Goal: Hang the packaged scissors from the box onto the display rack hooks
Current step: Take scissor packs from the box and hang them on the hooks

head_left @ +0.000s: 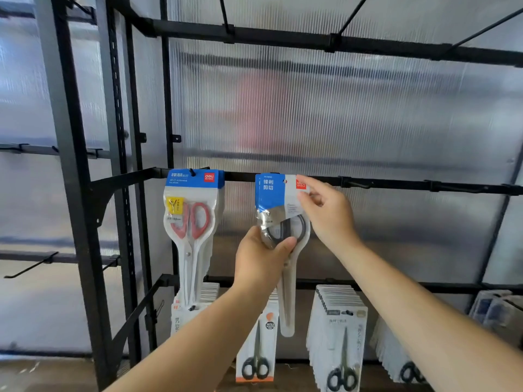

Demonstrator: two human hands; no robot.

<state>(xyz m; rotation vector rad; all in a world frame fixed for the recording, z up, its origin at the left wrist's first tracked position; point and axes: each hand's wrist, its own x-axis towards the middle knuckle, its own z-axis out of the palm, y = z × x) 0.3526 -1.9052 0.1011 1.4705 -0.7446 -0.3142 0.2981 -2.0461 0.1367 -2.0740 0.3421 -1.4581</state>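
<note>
Gripping blue-headed, black-handled scissors pack (278,210) at rack bar (396,184), left hand (260,258) clasping handles; right hand (325,210) pinching card top

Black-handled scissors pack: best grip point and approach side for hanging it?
Pinch the scissors pack by its flat header card's right edge, coming from the right, as the right hand does; that leaves the hang hole clear. Steady it at the handle bulge from below-left, as the left hand does: likely the widest, firmest part.
</note>
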